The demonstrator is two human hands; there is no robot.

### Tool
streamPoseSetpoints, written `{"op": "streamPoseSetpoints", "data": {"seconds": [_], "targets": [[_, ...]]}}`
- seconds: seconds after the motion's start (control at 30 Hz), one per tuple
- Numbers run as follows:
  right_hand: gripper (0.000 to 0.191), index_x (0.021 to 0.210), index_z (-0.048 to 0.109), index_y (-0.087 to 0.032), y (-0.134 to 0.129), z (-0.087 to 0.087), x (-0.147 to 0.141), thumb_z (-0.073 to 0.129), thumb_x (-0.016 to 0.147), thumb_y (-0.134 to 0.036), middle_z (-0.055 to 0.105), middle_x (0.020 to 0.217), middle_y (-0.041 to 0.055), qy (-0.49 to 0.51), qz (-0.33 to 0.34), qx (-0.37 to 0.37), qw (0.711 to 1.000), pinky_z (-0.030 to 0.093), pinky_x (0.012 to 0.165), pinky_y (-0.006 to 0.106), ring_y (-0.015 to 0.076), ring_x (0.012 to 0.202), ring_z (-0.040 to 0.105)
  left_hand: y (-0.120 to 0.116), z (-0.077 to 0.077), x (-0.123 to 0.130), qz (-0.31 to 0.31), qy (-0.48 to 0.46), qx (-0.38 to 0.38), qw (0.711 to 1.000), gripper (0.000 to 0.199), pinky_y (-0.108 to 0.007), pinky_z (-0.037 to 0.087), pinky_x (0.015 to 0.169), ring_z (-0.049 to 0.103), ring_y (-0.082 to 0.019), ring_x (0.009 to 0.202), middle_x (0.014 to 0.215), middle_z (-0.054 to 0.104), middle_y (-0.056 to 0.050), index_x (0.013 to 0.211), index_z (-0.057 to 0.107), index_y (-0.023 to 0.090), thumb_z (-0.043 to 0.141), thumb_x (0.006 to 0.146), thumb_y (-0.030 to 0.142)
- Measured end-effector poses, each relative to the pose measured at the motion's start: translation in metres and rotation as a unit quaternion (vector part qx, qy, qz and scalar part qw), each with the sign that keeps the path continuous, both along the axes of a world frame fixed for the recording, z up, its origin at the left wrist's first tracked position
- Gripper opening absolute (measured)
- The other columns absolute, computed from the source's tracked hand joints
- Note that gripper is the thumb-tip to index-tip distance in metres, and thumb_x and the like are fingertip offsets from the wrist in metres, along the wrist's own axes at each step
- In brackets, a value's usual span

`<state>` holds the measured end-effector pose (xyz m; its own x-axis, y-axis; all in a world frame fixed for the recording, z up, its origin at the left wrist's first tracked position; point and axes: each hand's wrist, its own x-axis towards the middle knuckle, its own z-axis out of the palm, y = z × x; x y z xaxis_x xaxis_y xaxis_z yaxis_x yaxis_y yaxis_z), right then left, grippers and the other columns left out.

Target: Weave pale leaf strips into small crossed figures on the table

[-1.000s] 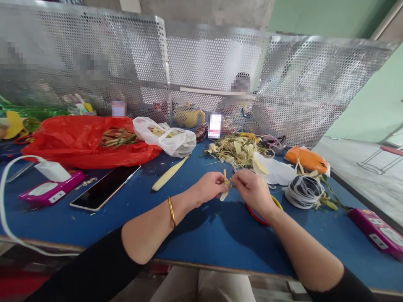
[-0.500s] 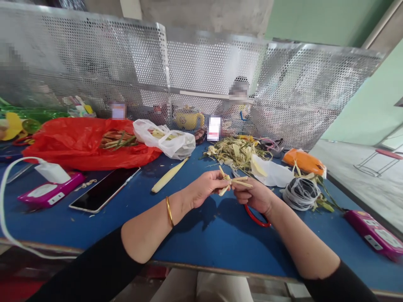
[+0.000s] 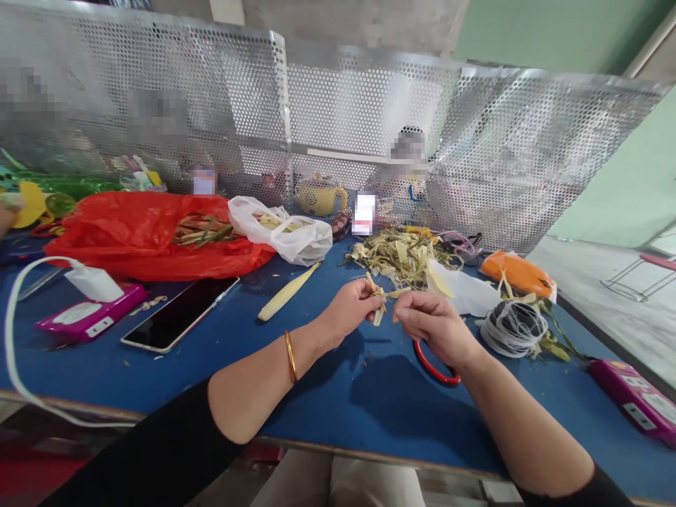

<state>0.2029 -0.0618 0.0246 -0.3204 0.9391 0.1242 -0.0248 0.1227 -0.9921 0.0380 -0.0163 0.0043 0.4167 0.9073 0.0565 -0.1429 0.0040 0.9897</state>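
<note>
Over the blue table (image 3: 317,394), my left hand (image 3: 353,308) is closed in a pinch on a small bundle of pale, folded plant-leaf strips (image 3: 379,290) that stick out in several directions. Just right of it, my right hand (image 3: 434,325) has its thumb and fingers pressed together near one strip's end. Whether anything thin is between those fingers is hidden. A red loop handle (image 3: 437,372) lies under my right hand, its other end covered. To the left of my hands rests a pale, tapered leaf roll (image 3: 288,292).
Behind my hands lies a heap of dry leaf scraps (image 3: 393,257), with a wire coil (image 3: 512,327) and orange bag (image 3: 517,274) to its right. Leftward are a phone (image 3: 179,317), a red bag (image 3: 132,239), and a purple power strip (image 3: 89,317) with a white cable. A perforated metal screen (image 3: 359,105) stands behind.
My right hand has come away from the strip bundle, moving slightly right. The bundle stays in my left hand. The whole view has shifted a little.
</note>
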Motion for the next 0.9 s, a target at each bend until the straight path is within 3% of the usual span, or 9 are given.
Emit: {"op": "streamPoseSetpoints", "data": {"seconds": [0.1, 0.2, 0.27, 0.33, 0.5, 0.73, 0.9], "targets": [[0.021, 0.071, 0.065, -0.018, 0.002, 0.004, 0.004, 0.065, 0.081, -0.036, 0.043, 0.052, -0.0048, -0.061, -0.117, 0.124, 0.984, 0.027, 0.048, 0.025, 0.0087, 0.048, 0.034, -0.001, 0.000, 0.000, -0.017, 0.015, -0.005, 1.000, 0.015, -0.023, 0.038, 0.054, 0.047, -0.008, 0.051, 0.062, 0.056, 0.003, 0.077, 0.052, 0.016, 0.065, 0.073, 0.023], [0.014, 0.074, 0.068, -0.020, 0.010, 0.004, 0.008, 0.065, 0.080, -0.033, 0.058, 0.072, 0.0019, -0.191, -0.232, 0.231, 0.925, 0.040, 0.063, 0.029, 0.0150, 0.066, 0.050, -0.003, 0.002, 0.000, -0.032, 0.024, -0.003, 0.999, 0.015, -0.023, 0.037, 0.053, 0.047, -0.008, 0.051, 0.062, 0.056, 0.003, 0.076, 0.052, 0.016, 0.065, 0.074, 0.023], [0.011, 0.079, 0.071, -0.022, 0.015, 0.002, 0.010, 0.066, 0.079, -0.032, 0.064, 0.085, 0.0047, -0.246, -0.222, 0.243, 0.912, 0.044, 0.076, 0.033, 0.0197, 0.081, 0.057, -0.005, 0.002, 0.000, -0.036, 0.018, 0.002, 0.999, 0.017, -0.023, 0.037, 0.053, 0.048, -0.008, 0.052, 0.062, 0.056, 0.003, 0.076, 0.052, 0.016, 0.067, 0.073, 0.024], [0.011, 0.081, 0.071, -0.023, 0.017, 0.000, 0.010, 0.065, 0.079, -0.032, 0.068, 0.088, 0.0049, -0.266, -0.180, 0.213, 0.923, 0.044, 0.081, 0.034, 0.0222, 0.088, 0.060, -0.005, 0.002, -0.001, -0.037, 0.011, 0.003, 0.999, 0.019, -0.022, 0.037, 0.054, 0.048, -0.008, 0.053, 0.062, 0.057, 0.003, 0.077, 0.053, 0.016, 0.069, 0.071, 0.026], [0.012, 0.078, 0.069, -0.022, 0.014, -0.003, 0.005, 0.062, 0.081, -0.031, 0.071, 0.078, 0.0030, -0.267, -0.170, 0.183, 0.931, 0.045, 0.074, 0.032, 0.0219, 0.079, 0.063, -0.004, 0.004, -0.002, -0.030, 0.013, -0.016, 0.999, 0.024, -0.024, 0.038, 0.055, 0.048, -0.009, 0.053, 0.067, 0.063, -0.003, 0.073, 0.058, 0.015, 0.068, 0.075, 0.037], [0.013, 0.074, 0.067, -0.023, 0.013, -0.003, 0.003, 0.059, 0.084, -0.018, 0.071, 0.080, 0.0032, -0.343, -0.168, 0.317, 0.868, 0.039, 0.082, 0.035, 0.0203, 0.079, 0.062, -0.003, 0.007, -0.006, -0.055, 0.029, -0.057, 0.996, 0.029, -0.023, 0.034, 0.051, 0.043, -0.007, 0.050, 0.064, 0.065, -0.005, 0.064, 0.065, 0.013, 0.069, 0.074, 0.040], [0.017, 0.071, 0.062, -0.022, 0.014, -0.010, 0.001, 0.055, 0.084, -0.013, 0.070, 0.076, 0.0025, -0.381, -0.169, 0.345, 0.841, 0.037, 0.084, 0.035, 0.0189, 0.076, 0.060, 0.000, 0.004, -0.007, -0.061, 0.049, -0.091, 0.993, 0.030, -0.022, 0.033, 0.051, 0.045, -0.008, 0.051, 0.064, 0.066, -0.006, 0.066, 0.069, 0.011, 0.073, 0.068, 0.041]]}}
